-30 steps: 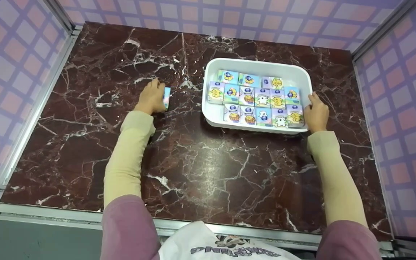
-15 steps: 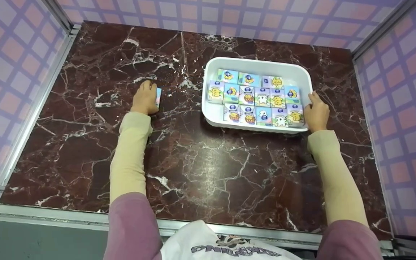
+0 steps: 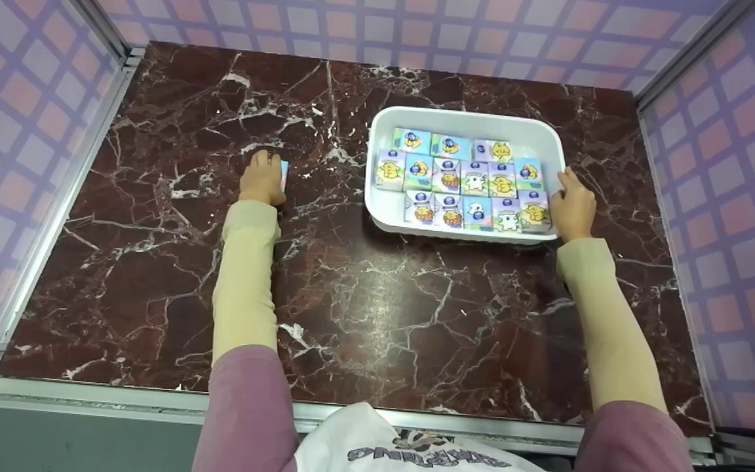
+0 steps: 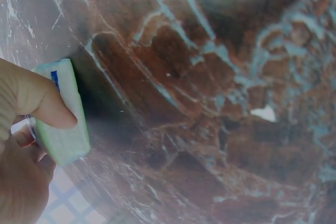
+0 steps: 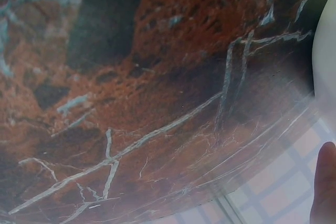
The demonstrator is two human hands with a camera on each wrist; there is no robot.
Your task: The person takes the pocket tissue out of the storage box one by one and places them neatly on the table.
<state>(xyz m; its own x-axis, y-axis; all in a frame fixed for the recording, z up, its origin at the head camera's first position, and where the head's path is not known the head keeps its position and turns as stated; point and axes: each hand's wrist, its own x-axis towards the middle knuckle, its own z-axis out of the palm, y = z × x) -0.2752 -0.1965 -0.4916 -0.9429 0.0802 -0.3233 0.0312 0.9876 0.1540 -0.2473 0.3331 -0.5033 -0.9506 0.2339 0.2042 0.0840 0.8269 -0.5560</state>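
Note:
My left hand [image 3: 263, 178] pinches a small tissue pack [image 3: 284, 176] on the left half of the table. In the left wrist view the thumb lies across the pale side of this tissue pack [image 4: 64, 114], which has green edges and a blue mark. A white plastic tub [image 3: 472, 119] stands right of centre, holding several cartoon-printed tissue packs [image 3: 476, 178] in rows. My right hand [image 3: 573, 206] holds the tub's right rim near its front corner. Only one finger [image 5: 324, 184] and a sliver of the tub [image 5: 326, 56] show in the right wrist view.
The dark red marble tabletop [image 3: 377, 314] has white veins and a metal front edge [image 3: 109, 400]. Checked purple panels [image 3: 377, 29] enclose it at the back and on both sides. Inside the tub, the back right corner and front left corner show bare floor.
My left hand has shifted a little to the left with the tissue pack, slowing in the last half second. The right hand and the tub have stayed in place.

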